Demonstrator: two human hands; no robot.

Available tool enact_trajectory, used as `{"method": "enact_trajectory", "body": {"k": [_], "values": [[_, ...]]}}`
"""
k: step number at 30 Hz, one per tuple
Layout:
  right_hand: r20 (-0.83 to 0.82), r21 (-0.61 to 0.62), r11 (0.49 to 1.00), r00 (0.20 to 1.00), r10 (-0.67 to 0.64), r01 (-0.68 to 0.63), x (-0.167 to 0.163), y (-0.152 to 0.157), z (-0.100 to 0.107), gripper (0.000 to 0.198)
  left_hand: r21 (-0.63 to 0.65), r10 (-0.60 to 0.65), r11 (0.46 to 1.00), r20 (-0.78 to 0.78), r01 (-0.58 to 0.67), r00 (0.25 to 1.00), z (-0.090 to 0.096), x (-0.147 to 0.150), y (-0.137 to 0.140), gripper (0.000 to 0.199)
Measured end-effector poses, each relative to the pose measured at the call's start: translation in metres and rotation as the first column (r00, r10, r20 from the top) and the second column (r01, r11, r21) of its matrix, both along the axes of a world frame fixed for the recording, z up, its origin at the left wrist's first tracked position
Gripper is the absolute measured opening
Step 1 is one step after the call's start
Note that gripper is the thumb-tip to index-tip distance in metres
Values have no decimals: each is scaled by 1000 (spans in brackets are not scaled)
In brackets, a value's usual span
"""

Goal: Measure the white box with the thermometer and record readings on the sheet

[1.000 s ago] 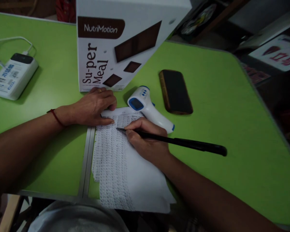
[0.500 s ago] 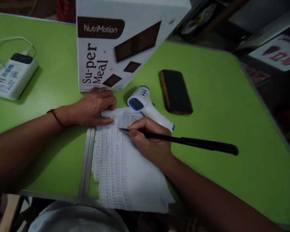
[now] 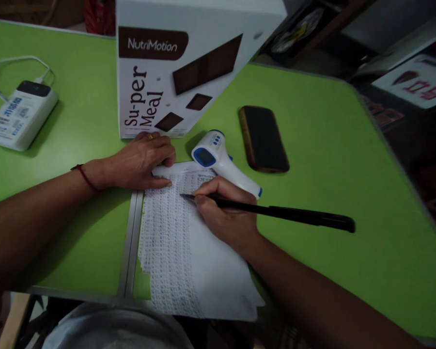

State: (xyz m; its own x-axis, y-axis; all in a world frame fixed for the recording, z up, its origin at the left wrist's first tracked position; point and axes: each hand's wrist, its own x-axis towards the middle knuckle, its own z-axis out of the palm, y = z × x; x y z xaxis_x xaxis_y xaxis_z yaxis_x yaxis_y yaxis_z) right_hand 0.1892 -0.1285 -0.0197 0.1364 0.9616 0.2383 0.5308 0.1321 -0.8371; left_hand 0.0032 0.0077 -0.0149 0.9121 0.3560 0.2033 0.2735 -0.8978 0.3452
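Observation:
My right hand is closed round a black pen, whose tip meets the sheet of paper. Dense rows of small handwriting cover the paper's left part, while its right part is blank. More sheets show under its left edge. My left hand lies at the top left of the paper, fingers bent, thumb stretched over the sheet and apart from the index finger. A white and blue infrared thermometer lies at the paper's upper edge, close to my right hand, which partly hides the writing.
A white NutriMotion box stands just beyond my left hand. Right of the thermometer lies a dark phone. A white power bank with a cable sits at the left on the green table. The paper overhangs the front edge.
The pen has shifted very slightly, its rear end a little to the left. The lower paper edge sits slightly farther right. My left hand stays in place.

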Motion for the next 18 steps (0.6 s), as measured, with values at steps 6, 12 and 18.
{"method": "enact_trajectory", "body": {"k": [6, 12, 18], "values": [[-49, 41, 996, 996, -81, 83, 0, 1, -2, 11, 5, -8, 1000, 9, 8, 1000, -2, -1, 2, 25], [-13, -7, 996, 996, -93, 93, 5, 3, -5, 12, 9, -3, 1000, 7, 3, 1000, -1, -1, 1, 24], [-19, 1, 996, 996, -86, 86, 4, 2, -6, 12, 6, -5, 1000, 1, 5, 1000, 0, 0, 1, 25]]}}
